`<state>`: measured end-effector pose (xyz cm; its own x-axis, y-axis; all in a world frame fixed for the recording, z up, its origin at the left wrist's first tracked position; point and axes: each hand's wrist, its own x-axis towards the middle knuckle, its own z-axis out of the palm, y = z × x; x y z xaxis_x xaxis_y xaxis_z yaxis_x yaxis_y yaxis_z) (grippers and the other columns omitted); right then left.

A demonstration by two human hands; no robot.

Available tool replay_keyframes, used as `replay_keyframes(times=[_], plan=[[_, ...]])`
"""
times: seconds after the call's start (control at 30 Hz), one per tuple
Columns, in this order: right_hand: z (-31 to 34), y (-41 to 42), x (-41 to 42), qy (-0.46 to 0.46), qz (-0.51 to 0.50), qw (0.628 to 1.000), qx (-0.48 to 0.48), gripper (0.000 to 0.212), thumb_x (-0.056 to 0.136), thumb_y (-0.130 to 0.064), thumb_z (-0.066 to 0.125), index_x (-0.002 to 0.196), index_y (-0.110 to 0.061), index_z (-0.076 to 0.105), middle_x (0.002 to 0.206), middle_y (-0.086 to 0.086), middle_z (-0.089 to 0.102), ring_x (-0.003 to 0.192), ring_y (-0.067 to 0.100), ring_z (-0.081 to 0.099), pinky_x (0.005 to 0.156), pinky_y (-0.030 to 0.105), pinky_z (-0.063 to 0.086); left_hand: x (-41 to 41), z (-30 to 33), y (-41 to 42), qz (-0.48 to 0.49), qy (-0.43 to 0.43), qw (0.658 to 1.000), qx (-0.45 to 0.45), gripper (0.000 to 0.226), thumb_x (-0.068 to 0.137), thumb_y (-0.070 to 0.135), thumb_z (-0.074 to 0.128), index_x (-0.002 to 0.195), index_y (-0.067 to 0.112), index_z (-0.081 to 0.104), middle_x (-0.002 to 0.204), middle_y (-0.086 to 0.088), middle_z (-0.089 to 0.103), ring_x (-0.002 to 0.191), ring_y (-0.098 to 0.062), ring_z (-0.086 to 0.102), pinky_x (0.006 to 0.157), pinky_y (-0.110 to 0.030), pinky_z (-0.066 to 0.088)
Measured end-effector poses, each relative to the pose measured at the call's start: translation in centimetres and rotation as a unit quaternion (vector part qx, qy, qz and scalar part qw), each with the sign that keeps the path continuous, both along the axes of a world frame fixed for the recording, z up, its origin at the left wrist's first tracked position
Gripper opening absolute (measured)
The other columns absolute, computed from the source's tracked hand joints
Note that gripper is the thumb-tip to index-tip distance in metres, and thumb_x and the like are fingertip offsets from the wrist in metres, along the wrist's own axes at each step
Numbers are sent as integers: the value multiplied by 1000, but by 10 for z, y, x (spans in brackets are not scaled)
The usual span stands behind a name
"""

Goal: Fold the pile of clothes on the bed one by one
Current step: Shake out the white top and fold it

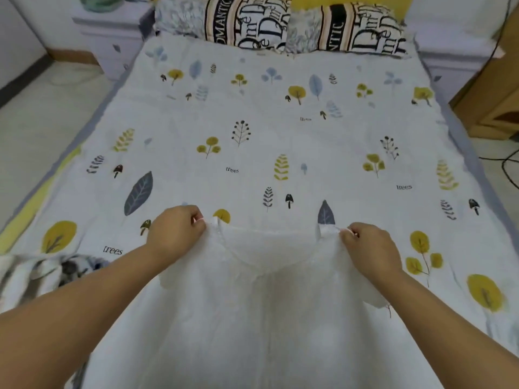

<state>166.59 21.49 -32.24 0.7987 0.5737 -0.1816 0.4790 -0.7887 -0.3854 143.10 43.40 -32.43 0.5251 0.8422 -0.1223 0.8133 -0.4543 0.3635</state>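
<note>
White thin-fabric garment [269,318] spread at near edge of bed with leaf-printed sheet [252,153], neckline toward pillows. Left hand [175,230] pinching left shoulder, right hand [370,248] pinching right shoulder, fingers curled on cloth. Crumpled grey-patterned clothing [42,276] by left edge. Two lettered pillows [247,21] along far edge.

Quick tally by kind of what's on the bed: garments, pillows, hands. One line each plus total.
Garments: 2, the white shirt held at its shoulders and a patterned garment at the bed's left edge, possibly more than one piece
Pillows: 2, left pillow and right pillow
Hands: 2, left hand and right hand, each pinching the shirt
Total: 6
</note>
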Motion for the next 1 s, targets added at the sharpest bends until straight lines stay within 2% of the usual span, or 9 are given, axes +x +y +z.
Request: replay_keyframes(times=[0.17,0.3,0.43,0.53,0.63,0.73,0.8,0.87,1.0], plan=[[-46,46,39,-47,9,999,11,34,96,-23,43,66,-9,52,61,4,51,59,21,45,50,29,30,40,-39,41,-6,-18,999,33,18,90,16,52,90,12,69,84,-3,66,72,-18,50,60,-26,35],[-89,66,62,-50,-2,999,-7,31,97,-28,43,84,-7,61,83,13,64,65,22,47,54,28,31,60,-82,58,5,-27,999,15,23,93,15,50,103,5,68,102,-12,67,87,-26,58,69,-27,38],[-138,54,67,18,-28,986,-165,45,93,-44,43,124,-12,47,118,14,56,103,32,50,80,38,38,48,-135,57,4,104,988,-118,45,94,33,48,130,5,47,127,-19,52,114,-35,52,93,-38,40],[-161,36,64,23,-66,973,-221,48,88,-45,48,126,-14,43,122,13,50,115,33,45,94,44,35,29,-159,55,7,133,981,-144,35,90,35,48,110,6,52,107,-13,60,97,-32,57,88,-42,47],[-170,18,67,49,-126,968,-210,49,84,-39,55,126,-16,43,121,12,52,115,33,46,97,45,33,19,-160,57,50,154,983,-86,25,84,35,53,78,11,50,83,-4,55,83,-28,53,82,-38,43],[-169,6,76,59,-110,962,-242,51,82,-54,54,117,-17,53,116,11,57,112,34,50,98,45,36,11,-152,61,50,169,980,-92,27,81,28,56,61,13,47,66,-3,53,68,-24,52,68,-31,40],[-160,0,80,67,-79,962,-253,42,84,-55,52,99,-16,56,107,8,58,105,31,53,93,41,42,5,-147,64,45,151,982,-109,31,81,20,58,56,15,40,57,-3,46,57,-19,45,54,-29,31],[-150,-2,82,101,-47,959,-262,24,87,-36,55,83,-13,50,96,6,54,92,25,52,76,32,42,-1,-141,67,59,139,983,-103,32,81,16,60,57,15,40,57,-3,45,56,-17,41,50,-28,27],[-127,1,78,103,-34,949,-294,12,81,-10,61,87,-6,51,74,3,50,74,23,54,49,23,35,-6,-127,71,103,174,975,-93,22,83,12,59,66,0,52,56,-13,55,50,-26,52,51,-28,36]])
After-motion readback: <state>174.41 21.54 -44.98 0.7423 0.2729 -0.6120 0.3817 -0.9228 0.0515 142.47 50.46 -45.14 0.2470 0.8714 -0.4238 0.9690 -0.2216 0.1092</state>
